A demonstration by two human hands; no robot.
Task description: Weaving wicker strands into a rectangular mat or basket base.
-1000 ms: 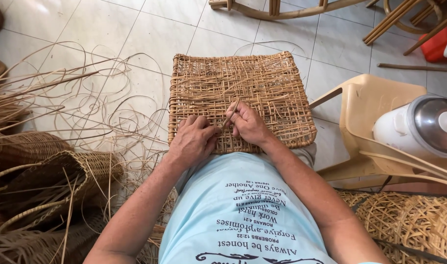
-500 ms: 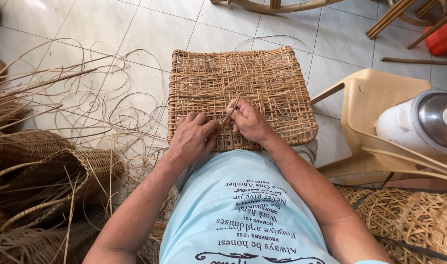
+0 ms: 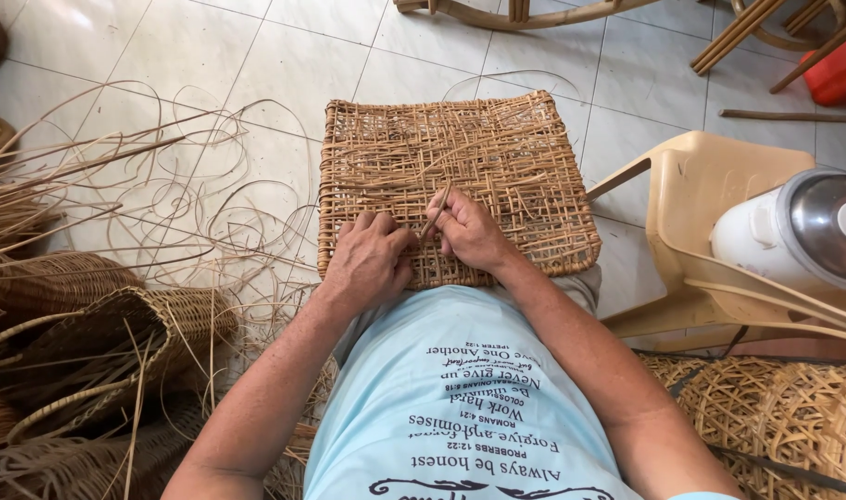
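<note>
Strand (image 3: 435, 215) of rattan stands between my two hands, pinched in the fingertips of my right hand (image 3: 471, 233), its long axis running from the near edge of the woven panel (image 3: 455, 181) up and slightly to the right, away from me. The panel rests across my lap, its far edge out over the tiled floor (image 3: 284, 56), and the strand's lower end goes into the weave just where my thumbs meet. My left hand (image 3: 367, 261) lies curled, knuckles up, pressing on the panel's near edge just left of the strand; whether those fingers also clasp the strand I cannot tell, since they fold under. So the right hand is the one on the strand, and the free end points to the far side, over the open lattice. Loose coils of rattan (image 3: 177, 185) sprawl on the floor to the left, well apart from the panel, with baskets (image 3: 99, 315) nearer me on that side; a plastic chair (image 3: 719, 213) holding a white cooker (image 3: 793, 231) sits to the right. Against the earlier frames, both hands keep the same places and the strand's tilt looks unchanged.
</note>
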